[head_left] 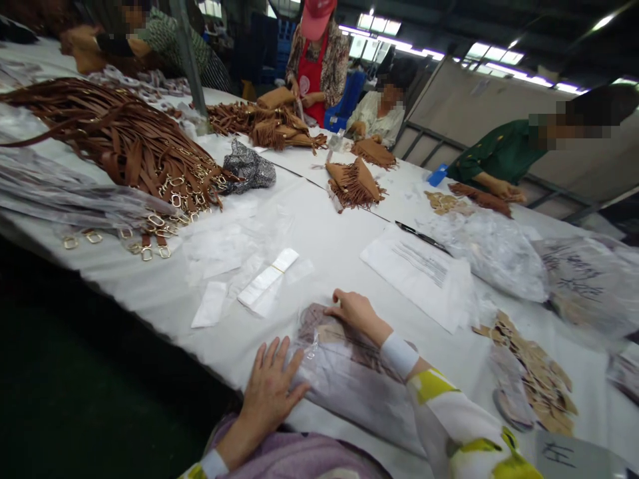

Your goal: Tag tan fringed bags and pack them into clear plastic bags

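A clear plastic bag (344, 372) with a brownish item inside lies on the white table (329, 239) right in front of me. My left hand (272, 389) rests flat on the bag's near left edge, fingers spread. My right hand (355, 313) presses on the bag's far end, fingers curled down onto the plastic. A banded stack of white paper strips (268, 278) lies just beyond the bag to the left.
A heap of brown leather straps with gold buckles (134, 150) fills the left. Printed paper (419, 266), a pen (422, 235), filled plastic bags (492, 249) and tan tags (534, 372) lie at right. Fringed brown pieces (354, 183) and several seated or standing workers occupy the far side.
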{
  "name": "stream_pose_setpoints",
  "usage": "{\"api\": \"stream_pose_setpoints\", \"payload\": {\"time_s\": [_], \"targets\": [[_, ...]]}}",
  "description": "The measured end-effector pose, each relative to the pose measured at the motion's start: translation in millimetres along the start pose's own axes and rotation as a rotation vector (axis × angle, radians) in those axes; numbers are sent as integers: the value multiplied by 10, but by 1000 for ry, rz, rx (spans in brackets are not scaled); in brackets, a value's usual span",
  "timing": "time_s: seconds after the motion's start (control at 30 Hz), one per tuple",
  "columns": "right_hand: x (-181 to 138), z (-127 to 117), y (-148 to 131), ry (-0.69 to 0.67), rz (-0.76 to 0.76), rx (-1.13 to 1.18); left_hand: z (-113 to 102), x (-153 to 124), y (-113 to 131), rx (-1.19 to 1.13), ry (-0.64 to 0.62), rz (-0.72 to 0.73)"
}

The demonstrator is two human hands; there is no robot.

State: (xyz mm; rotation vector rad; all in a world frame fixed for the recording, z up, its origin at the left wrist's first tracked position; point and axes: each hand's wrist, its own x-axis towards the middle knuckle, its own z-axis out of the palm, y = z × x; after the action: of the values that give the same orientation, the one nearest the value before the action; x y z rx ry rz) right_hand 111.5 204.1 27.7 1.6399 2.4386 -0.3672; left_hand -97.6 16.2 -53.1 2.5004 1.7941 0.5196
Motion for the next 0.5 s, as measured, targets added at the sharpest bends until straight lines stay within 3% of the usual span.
{"api": "stream_pose_setpoints", "payload": {"time_s": [0.13, 0.17, 0.23, 0.37, 0.43, 0.5], "targets": [[-643, 68, 507, 172, 259, 101, 60, -35, -19, -28, 12, 2], [-891, 139, 603, 279, 345, 208, 76, -40, -24, -50, 18, -10], [-1444, 340, 745, 438, 492, 391, 101, -28, -33, -122, 37, -67], [-2442, 815, 863, 515, 891, 514, 135, 129, -10, -363, 47, -249], [-2714, 1007, 890, 586, 1043, 571, 161, 254, 26, -484, 20, -311], [-2794, 1137, 926, 626, 1098, 671, 201, 374, 57, -551, -9, -337]]}}
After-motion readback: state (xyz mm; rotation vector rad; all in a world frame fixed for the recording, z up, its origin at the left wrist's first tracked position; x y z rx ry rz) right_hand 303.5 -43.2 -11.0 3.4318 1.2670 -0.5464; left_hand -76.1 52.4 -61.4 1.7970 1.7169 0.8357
